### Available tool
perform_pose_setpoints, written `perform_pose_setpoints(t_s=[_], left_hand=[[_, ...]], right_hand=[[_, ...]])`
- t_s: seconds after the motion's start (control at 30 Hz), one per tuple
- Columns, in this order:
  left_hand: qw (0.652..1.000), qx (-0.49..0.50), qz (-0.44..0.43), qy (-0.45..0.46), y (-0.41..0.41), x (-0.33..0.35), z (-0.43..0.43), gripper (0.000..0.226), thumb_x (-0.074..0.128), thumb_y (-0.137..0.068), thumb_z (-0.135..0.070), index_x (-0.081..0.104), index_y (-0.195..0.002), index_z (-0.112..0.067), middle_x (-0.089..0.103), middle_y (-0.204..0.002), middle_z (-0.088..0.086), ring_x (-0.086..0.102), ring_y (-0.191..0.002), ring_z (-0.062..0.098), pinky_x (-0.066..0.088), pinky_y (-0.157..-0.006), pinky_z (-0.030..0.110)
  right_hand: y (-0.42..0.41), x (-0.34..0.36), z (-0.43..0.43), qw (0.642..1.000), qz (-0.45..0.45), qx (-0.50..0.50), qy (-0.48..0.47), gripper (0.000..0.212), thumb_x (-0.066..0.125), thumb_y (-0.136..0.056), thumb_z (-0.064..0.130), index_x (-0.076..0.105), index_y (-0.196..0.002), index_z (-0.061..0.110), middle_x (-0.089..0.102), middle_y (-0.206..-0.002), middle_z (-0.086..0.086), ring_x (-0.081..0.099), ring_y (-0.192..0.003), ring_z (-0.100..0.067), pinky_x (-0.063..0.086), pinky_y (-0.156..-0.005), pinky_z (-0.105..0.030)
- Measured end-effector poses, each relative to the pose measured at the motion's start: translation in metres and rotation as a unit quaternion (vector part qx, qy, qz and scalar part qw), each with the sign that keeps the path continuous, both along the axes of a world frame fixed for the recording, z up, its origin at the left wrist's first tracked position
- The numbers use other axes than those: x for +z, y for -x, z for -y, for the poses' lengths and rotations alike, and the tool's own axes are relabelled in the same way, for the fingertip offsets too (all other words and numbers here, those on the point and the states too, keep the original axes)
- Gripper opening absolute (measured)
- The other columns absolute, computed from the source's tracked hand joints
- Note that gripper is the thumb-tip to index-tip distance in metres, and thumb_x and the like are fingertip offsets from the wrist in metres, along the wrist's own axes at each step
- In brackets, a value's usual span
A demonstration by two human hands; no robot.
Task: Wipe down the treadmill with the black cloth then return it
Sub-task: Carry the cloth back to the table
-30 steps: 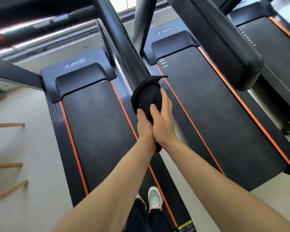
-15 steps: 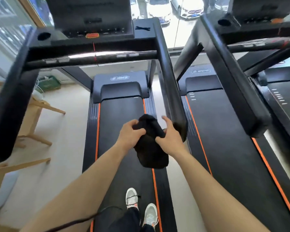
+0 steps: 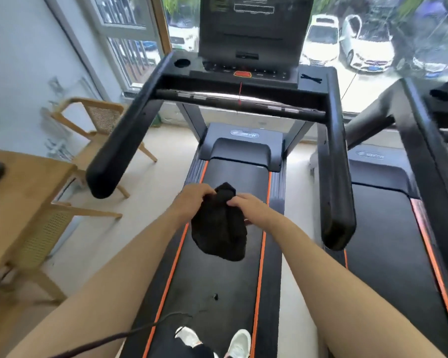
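I stand on the belt of a black treadmill (image 3: pixel 233 174) with orange side stripes. Its console (image 3: pixel 254 29) rises ahead, and its two padded handrails run back toward me on either side. The black cloth (image 3: pixel 219 228) hangs bunched in mid-air above the belt. My left hand (image 3: pixel 192 200) grips its upper left edge. My right hand (image 3: pixel 251 206) pinches its upper right edge. Neither hand nor the cloth touches the right handrail (image 3: pixel 338 177).
A second treadmill (image 3: pixel 388 228) stands close on the right. On the left are a wooden table (image 3: pixel 23 192) and two wooden chairs (image 3: pixel 98 125). A window with parked cars behind it lies ahead. A dark cable (image 3: pixel 130 334) crosses my left forearm.
Both hands came off the end of the right handrail with the cloth and moved to the middle over the belt. My view rose from the belts to the console.
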State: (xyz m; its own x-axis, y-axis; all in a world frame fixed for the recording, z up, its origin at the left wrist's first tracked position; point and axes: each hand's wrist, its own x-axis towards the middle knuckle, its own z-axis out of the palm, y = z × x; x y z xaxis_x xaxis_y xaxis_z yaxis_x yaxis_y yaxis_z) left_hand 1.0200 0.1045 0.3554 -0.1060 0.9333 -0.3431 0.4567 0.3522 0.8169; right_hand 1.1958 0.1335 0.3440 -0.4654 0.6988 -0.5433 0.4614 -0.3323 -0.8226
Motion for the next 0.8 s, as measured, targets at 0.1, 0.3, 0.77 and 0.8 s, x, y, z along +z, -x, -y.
perform_pose_setpoints(t_s=[0.1,0.3,0.77,0.8], left_hand=[[0.998,-0.002,-0.063,0.030,0.060,0.008,0.025,0.018,0.055,-0.088,-0.014,0.070,-0.079,-0.014,0.063,-0.081,0.003,0.056,-0.077,0.021,0.046,-0.066,0.031],[0.975,0.065,-0.181,0.108,0.186,0.000,0.111,0.021,0.062,-0.078,-0.012,0.046,-0.085,-0.024,0.059,-0.090,0.005,0.059,-0.080,0.024,0.056,-0.067,0.043],[0.884,0.367,-0.234,0.169,0.314,-0.028,0.351,0.015,0.064,-0.090,-0.025,0.051,-0.098,-0.024,0.063,-0.094,0.000,0.059,-0.087,0.022,0.038,-0.062,0.032],[0.874,0.389,-0.233,0.173,0.314,-0.030,0.369,0.015,0.066,-0.091,-0.024,0.052,-0.097,-0.025,0.063,-0.096,-0.001,0.058,-0.087,0.021,0.039,-0.064,0.032]], right_hand=[[0.062,0.001,-0.001,0.987,0.092,0.120,-0.054,0.028,0.057,-0.096,0.031,0.065,-0.114,0.011,0.068,-0.106,-0.007,0.065,-0.097,-0.022,0.054,-0.086,-0.039],[0.208,-0.005,0.022,0.862,0.254,0.348,-0.268,0.031,0.065,-0.084,0.053,0.062,-0.082,0.022,0.056,-0.087,-0.001,0.059,-0.088,-0.024,0.048,-0.073,-0.038],[0.453,-0.022,0.185,0.583,0.186,0.665,-0.429,0.054,0.056,-0.085,0.068,0.068,-0.101,0.018,0.050,-0.105,-0.003,0.050,-0.107,-0.027,0.049,-0.078,-0.040],[0.465,-0.024,0.198,0.560,0.173,0.683,-0.436,0.054,0.057,-0.084,0.068,0.068,-0.102,0.019,0.051,-0.106,-0.003,0.051,-0.105,-0.027,0.048,-0.076,-0.040]])
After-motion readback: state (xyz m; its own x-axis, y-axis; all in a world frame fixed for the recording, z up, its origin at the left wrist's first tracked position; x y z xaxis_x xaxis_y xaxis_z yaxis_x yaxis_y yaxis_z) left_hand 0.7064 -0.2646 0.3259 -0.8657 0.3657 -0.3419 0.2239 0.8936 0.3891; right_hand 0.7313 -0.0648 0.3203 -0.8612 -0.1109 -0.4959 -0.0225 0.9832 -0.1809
